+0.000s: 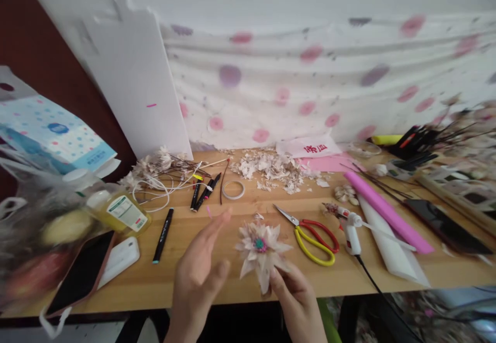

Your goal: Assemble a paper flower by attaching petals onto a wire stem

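Note:
Pinched between the thumb and fingers of my right hand (296, 294) is a pale flower (260, 250) with pointed petals and a pink and teal centre. It is held low over the front part of the wooden table (240, 211). My left hand (199, 270) is raised to the left of the flower, thumb apart from the fingers, touching nothing. Scissors (312, 234) with red and yellow handles lie to the right of the flower. A white glue gun (351, 229) with a black cord is further right.
Petal scraps (271, 167) and a tape roll (233, 190) lie behind the hands. Black markers (163, 235), a bottle (126, 211) and a phone (83, 270) are at left. A pink roll (387, 211), another dark phone (447, 224) and dried stems are at right.

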Action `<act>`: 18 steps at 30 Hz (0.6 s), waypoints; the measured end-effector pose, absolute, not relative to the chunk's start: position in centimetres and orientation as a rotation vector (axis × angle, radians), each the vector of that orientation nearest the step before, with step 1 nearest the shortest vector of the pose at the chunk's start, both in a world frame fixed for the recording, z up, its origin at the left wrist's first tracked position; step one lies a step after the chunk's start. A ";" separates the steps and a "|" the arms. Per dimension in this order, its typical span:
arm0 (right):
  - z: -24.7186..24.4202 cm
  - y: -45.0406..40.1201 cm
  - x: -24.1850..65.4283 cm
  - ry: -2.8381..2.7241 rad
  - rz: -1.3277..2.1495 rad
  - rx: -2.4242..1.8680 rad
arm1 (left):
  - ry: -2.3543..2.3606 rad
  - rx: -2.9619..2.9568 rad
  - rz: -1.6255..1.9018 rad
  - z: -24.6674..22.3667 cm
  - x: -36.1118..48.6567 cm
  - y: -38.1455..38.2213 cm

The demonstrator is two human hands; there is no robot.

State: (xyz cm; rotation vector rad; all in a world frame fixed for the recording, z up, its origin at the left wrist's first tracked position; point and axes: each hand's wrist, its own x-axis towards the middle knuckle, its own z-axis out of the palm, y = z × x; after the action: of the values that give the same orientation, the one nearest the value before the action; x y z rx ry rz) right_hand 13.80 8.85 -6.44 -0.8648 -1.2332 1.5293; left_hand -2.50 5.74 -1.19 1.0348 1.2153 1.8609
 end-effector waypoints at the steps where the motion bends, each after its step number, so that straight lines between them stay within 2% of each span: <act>1: -6.4 9.0 13.9 -1.259 1.506 -0.848 | 1.233 1.042 1.809 -0.9 -2.0 5.4; 7: -5.9 8.3 13.8 -1.328 1.410 -0.771 | 1.260 1.462 1.588 0.2 -0.1 3.8; 12: -5.3 6.8 13.5 -1.392 1.413 -0.697 | 1.259 1.812 1.641 0.6 0.2 2.5; 18: -5.6 5.9 12.9 -1.445 1.353 -0.744 | 1.302 1.867 1.865 1.3 0.5 1.1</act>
State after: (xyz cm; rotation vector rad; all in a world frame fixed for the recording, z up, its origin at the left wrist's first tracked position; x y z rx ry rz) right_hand 12.92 5.86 -5.60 -0.7438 -1.4448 1.3533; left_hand 0.50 1.06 1.28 1.8672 1.3021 1.8653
